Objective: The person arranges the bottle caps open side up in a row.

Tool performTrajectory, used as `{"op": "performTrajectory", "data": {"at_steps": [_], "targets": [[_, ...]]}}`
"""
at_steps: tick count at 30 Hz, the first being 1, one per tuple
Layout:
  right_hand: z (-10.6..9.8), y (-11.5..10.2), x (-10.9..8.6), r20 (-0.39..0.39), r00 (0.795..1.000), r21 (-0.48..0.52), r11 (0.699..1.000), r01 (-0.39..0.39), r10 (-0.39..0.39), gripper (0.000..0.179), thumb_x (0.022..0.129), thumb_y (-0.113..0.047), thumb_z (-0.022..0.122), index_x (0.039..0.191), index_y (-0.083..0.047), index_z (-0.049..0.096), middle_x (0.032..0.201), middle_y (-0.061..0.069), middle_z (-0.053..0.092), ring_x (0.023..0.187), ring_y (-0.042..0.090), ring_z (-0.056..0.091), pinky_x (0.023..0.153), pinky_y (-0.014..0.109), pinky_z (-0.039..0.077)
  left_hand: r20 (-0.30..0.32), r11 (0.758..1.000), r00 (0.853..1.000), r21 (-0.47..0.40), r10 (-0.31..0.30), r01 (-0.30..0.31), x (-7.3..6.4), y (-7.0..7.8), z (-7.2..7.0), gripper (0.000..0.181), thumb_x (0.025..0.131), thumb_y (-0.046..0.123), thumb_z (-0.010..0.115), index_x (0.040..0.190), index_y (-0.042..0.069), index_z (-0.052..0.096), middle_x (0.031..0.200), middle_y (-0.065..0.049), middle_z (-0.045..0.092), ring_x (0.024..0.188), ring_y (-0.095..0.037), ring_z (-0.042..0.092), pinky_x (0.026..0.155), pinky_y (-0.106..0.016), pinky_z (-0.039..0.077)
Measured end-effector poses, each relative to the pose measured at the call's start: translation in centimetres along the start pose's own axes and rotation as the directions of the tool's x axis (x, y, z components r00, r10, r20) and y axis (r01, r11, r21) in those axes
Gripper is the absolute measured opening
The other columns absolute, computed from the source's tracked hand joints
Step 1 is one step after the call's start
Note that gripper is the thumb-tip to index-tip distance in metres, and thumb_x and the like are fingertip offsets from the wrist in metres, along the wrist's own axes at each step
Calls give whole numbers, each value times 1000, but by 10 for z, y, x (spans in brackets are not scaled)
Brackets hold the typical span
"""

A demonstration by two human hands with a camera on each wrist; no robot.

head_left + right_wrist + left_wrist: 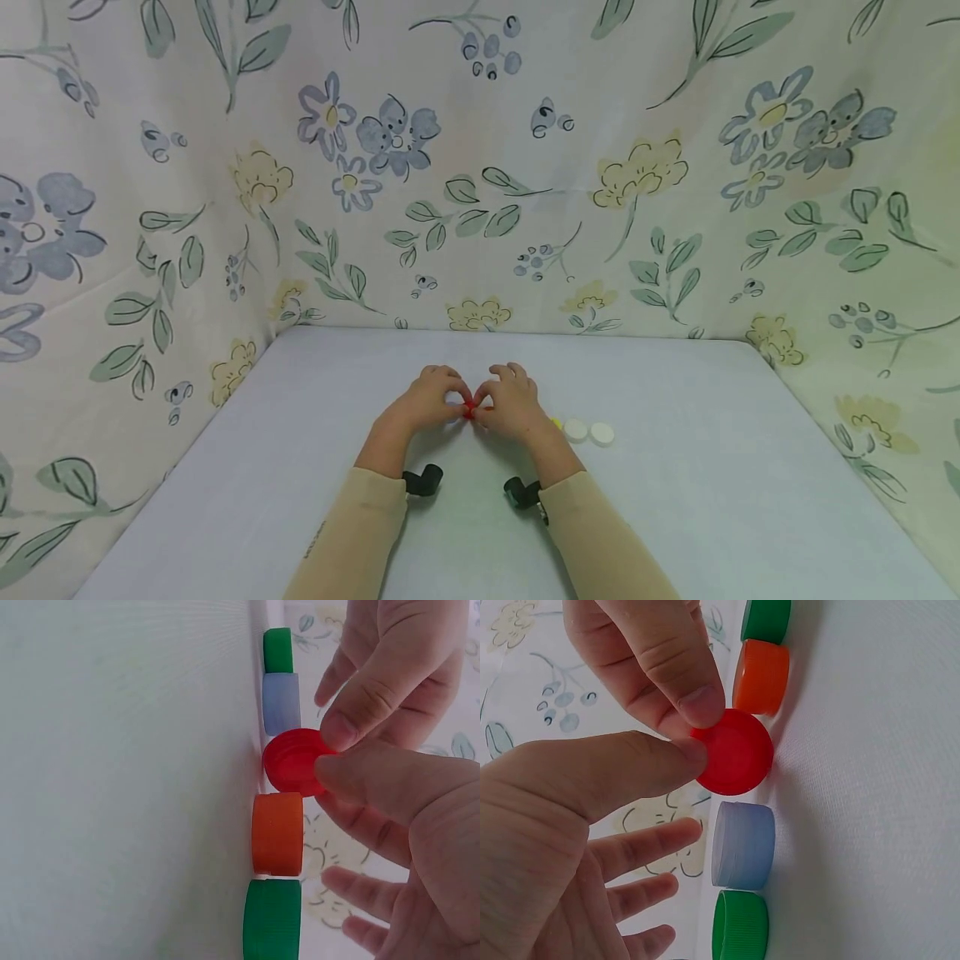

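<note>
A red bottle cap (739, 754) is tilted up on its edge in a row of caps, its hollow side facing the right wrist camera. My left hand (431, 398) pinches its rim with the thumb, the other fingers spread. From the opposite side my right hand (513, 404) also pinches the rim, its thumb tip close to the left thumb. An orange cap (277, 834) stands on one side of the red one, followed by a dark green cap (272, 920). On the other side come a translucent bluish cap (750, 846) and a ribbed green cap (742, 926).
Past my right wrist, a yellow cap (557, 423) and two white caps (575, 430) lie on the white tabletop (675, 483). A floral curtain (480, 275) rises behind the table's far edge. Small black wrist cameras (423, 481) protrude from both sleeves.
</note>
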State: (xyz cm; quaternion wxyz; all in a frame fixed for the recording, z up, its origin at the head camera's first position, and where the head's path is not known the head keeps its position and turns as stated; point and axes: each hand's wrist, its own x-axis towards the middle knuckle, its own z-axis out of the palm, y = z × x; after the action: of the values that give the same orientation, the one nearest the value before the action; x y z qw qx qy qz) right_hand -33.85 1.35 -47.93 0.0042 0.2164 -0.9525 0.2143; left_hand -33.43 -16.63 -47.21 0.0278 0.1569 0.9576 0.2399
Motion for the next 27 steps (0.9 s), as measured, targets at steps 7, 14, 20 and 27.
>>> {"op": "performTrajectory", "data": {"at_steps": [7,14,20,27], "targets": [[2,2,1,-29,999,-23,1000,14,-14,6,82,-34,70,80,-30,67,140,9,41,135,32,20,103,57,21,-12,1000,1000,5,16,-16,1,0,1,5,81,24,71,86,26,71,111,3,55,116,-23,40,96,-46,38],[1,1,3,-33,999,-28,1000,9,-10,6,81,-35,71,83,-30,68,140,9,41,135,32,19,103,58,20,-15,1000,1000,19,13,-13,0,2,-1,6,80,25,73,86,26,71,113,2,55,118,-24,39,98,-47,37],[1,2,3,-46,998,-43,999,31,-33,7,80,-37,72,82,-31,68,139,7,42,135,31,19,103,57,21,-25,999,999,20,39,-38,0,1,-2,7,78,23,75,83,26,71,112,0,55,116,-26,40,97,-47,37],[0,4,2,-58,997,-60,997,56,-59,6,79,-35,73,82,-30,69,138,7,43,135,31,20,103,57,23,-32,998,998,11,56,-55,0,1,-3,7,78,20,75,82,25,71,111,-1,54,114,-25,41,95,-45,38]]}}
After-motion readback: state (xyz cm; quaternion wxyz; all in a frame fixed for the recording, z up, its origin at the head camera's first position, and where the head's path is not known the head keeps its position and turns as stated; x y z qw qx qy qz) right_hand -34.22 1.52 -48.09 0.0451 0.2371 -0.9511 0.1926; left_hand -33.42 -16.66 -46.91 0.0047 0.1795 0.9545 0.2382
